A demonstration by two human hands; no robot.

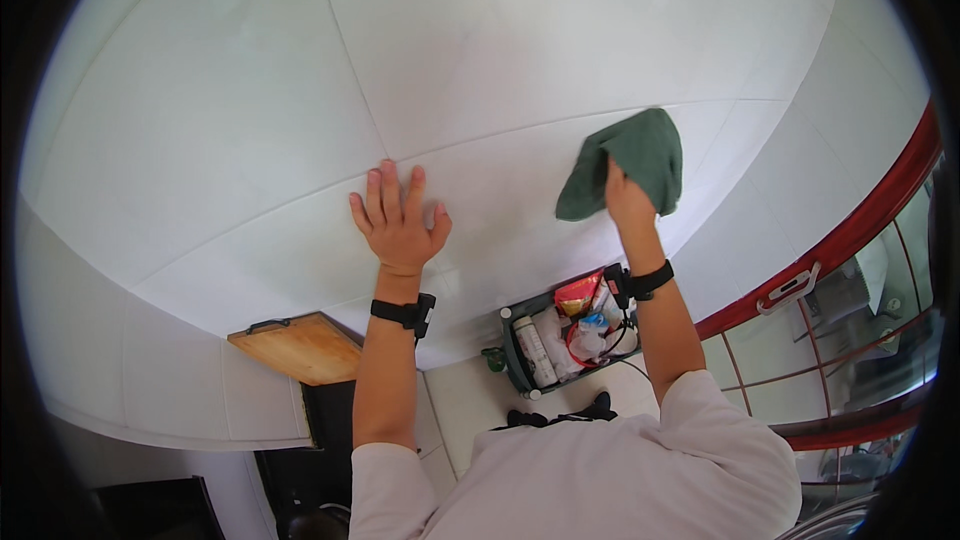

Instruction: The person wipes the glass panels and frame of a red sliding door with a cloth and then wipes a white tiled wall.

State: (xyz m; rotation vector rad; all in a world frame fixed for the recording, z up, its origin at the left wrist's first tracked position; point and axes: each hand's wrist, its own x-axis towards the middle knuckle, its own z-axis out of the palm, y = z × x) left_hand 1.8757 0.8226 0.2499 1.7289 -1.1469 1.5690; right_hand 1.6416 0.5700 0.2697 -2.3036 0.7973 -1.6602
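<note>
My left hand [403, 229] lies flat with spread fingers against the white tiled wall [510, 45], its fingertips at a grout line. To the right, my right hand [628, 199] grips a green cloth [645, 146], which spreads over the tile surface below the same long seam. The cloth hides part of the fingers. Each wrist carries a black strap with a small device.
Below my hands stands a dark storage cart [517, 371] holding a white spray can [534, 351], a red packet [577, 296] and plastic bags. A wooden board [300, 349] leans at the lower left. A red-framed glass door [817, 315] with a handle is on the right.
</note>
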